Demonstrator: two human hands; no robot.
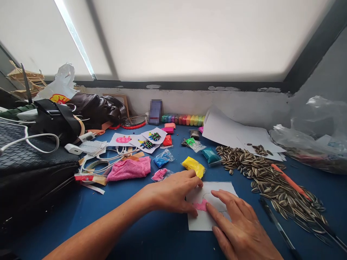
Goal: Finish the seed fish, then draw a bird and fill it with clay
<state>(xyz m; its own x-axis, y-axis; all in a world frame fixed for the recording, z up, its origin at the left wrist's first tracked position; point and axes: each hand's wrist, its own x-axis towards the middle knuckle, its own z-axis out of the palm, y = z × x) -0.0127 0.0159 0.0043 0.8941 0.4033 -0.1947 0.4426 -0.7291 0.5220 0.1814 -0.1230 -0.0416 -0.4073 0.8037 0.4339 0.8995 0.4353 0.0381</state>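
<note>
A white sheet of paper [200, 222] with a faint drawn outline lies on the blue table in front of me. On its middle is a thin, flattened patch of pink modelling clay [201, 205]. My left hand [176, 191] rests on the sheet's left side, thumb and forefinger apart, with the thumb by the clay. From the right, my right hand [235, 220] reaches over the paper with fingers spread. Its forefinger tip touches the right edge of the pink clay. Just beyond the sheet sits a yellow clay pack [193, 165], partly behind my left hand.
Striped sunflower seeds [252, 166] spread on the right, with an orange stick [291, 182] and a pen [279, 227]. Small clay packs, including a blue one [163, 159] and a teal one [210, 156], lie ahead. A pink cloth [128, 169] and black bag [35, 180] are left.
</note>
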